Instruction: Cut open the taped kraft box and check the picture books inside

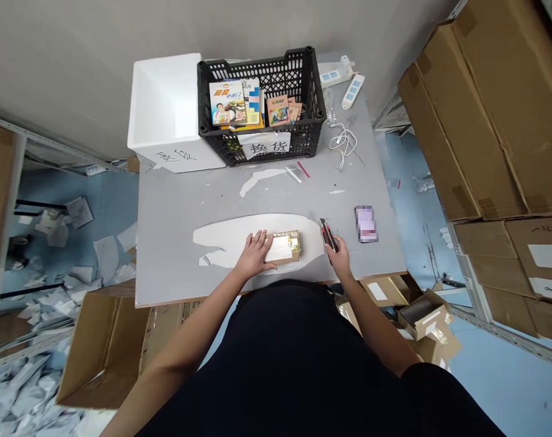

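A small cardboard box (281,247) with a white label and shiny tape at its right end lies on the grey table (175,200). My left hand (256,250) rests over the box's left end, fingers on top and thumb along the near side, holding it. In my right hand (339,256) is a red and black utility knife (329,235), its tip pointing away from me. The knife is apart from the box, to its right. Under the box shows a worn white patch (225,230) on the tabletop.
A white foam box (164,103) and a black crate (257,142) with books stand at the table's back. Farther right are power strips (353,91), a white cable (344,142) and a phone (365,223). An open carton (107,340) stands below left; stacked cartons (485,121) line the right.
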A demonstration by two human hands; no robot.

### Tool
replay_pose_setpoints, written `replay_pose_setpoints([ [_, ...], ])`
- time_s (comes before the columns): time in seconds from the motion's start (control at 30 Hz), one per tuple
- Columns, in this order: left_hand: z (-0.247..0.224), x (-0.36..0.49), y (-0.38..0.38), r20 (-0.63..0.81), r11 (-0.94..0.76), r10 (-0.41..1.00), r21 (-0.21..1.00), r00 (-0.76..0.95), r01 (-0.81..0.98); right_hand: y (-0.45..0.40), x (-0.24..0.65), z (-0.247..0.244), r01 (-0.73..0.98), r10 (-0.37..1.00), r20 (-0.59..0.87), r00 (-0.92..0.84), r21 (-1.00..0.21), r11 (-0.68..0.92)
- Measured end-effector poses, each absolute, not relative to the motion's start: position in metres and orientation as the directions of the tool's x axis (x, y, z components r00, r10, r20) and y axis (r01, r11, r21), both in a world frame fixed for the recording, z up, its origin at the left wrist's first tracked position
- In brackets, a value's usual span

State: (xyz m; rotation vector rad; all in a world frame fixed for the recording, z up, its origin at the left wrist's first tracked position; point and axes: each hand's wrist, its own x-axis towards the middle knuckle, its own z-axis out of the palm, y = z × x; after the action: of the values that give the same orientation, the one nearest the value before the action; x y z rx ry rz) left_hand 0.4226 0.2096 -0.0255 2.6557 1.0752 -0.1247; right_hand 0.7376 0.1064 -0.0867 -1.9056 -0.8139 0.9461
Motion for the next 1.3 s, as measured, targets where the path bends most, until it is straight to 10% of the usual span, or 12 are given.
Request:
replay_pose_setpoints([
  [0.47,-0.015,0.419,0.187,-0.077,-0.703,0.674,0.239,0.735,0.670,0.145,0.734,-0.106,0.652,0.815,-0.092,0.571,-0.553,-0.519],
  [0.67,-0.012,0.419,0.175,-0.094,-0.635,0.732,0.265,0.675,0.726,0.169,0.688,-0.031,0.775,0.999,0.035,-0.015,-0.631,0.033],
  [0.8,-0.013,0.418,0.169,-0.111,-0.598,0.764,0.248,0.636,0.762,0.189,0.646,0.003,0.777,0.875,-0.037,-0.483,-0.478,0.409],
  [1.3,-0.015,0.411,0.144,-0.129,-0.606,0.761,0.206,0.636,0.768,0.217,0.636,-0.018,0.827,0.797,-0.236,-0.556,-0.252,0.503],
])
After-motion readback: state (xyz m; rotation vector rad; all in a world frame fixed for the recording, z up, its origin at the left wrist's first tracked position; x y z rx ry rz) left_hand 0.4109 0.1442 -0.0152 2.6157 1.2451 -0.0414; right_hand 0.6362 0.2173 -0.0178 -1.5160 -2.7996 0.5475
